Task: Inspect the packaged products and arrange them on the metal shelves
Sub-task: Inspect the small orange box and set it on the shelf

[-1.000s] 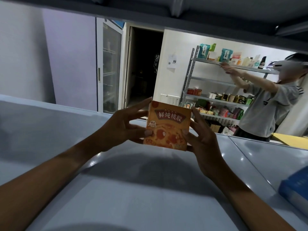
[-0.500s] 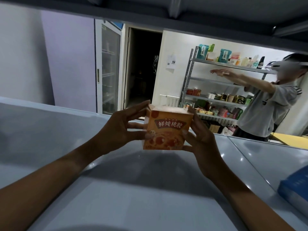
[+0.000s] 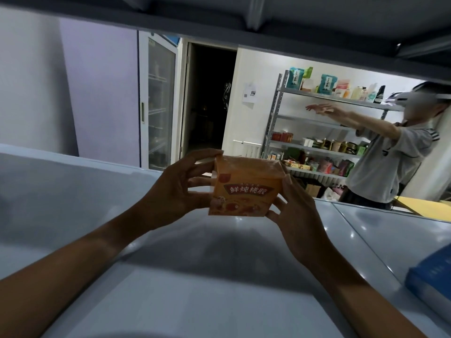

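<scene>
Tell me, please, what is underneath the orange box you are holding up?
The orange box is held clear of the grey metal shelf by the left hand and right hand. Below it lies only bare shelf in shadow. The box's underside is hidden.

Dim foreground, bright far wall (image 3: 266, 69), shelf (image 3: 122, 240) glare, wide-angle edge warping.

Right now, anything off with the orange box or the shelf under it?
Nothing stands out. The orange box looks intact, held between the left hand and right hand above the grey metal shelf. A blue package lies flat at the right edge.
</scene>
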